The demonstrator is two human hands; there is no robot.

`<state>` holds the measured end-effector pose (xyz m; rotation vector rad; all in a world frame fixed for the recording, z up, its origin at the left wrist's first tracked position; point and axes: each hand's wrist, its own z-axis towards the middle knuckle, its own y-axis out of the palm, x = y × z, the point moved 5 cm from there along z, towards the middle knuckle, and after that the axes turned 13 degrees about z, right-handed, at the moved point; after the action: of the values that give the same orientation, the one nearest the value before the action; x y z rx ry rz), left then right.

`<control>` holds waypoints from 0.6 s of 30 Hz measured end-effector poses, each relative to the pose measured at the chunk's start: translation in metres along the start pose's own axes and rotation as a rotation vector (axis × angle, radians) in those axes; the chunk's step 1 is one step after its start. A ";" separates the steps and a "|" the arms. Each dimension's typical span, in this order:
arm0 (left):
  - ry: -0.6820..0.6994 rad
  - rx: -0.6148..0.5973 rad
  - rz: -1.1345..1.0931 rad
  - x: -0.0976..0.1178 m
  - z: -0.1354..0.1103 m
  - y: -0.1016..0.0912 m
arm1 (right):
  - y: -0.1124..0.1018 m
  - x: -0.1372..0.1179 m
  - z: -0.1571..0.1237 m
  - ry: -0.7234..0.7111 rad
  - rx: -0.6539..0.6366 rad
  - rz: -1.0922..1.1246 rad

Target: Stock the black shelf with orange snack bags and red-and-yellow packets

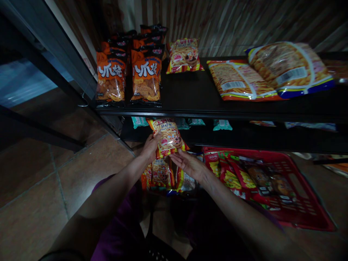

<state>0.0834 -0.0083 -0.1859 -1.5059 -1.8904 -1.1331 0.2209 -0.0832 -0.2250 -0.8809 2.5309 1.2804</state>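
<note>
Between my two hands is a yellow and red bag of prawn crackers (168, 136), its printed front facing me and tilted up. My left hand (150, 146) grips the bag's left side, thumb on the front. At the lower right corner, my right hand (187, 163) supports the bag from below, with its fingers closed against the edge. Under the hands, more snack bags (161, 172) stand close together. Level with the shelf (185, 105) above, a similar prawn cracker bag (185, 54) rests upright near the back.
Orange snack bags (146, 76) stand in rows at the upper shelf's left. Two large snack bags (288, 69) lie at its right. Green packets (221, 124) sit on the lower shelf. A red basket (312, 203) holding several packets is on the floor at right. A metal post (67, 47) rises at left.
</note>
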 end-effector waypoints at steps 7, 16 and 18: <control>0.021 0.048 -0.021 -0.004 -0.002 0.004 | 0.011 0.009 -0.002 -0.028 -0.019 0.002; -0.039 -0.010 -0.021 -0.009 0.000 0.006 | 0.011 0.004 -0.001 -0.116 0.019 0.020; -0.075 -0.026 -0.029 -0.009 -0.001 0.008 | 0.013 0.002 -0.003 -0.113 0.020 0.025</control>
<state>0.0931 -0.0134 -0.1900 -1.5597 -1.9601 -1.1337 0.2120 -0.0810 -0.2153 -0.7530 2.4702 1.2727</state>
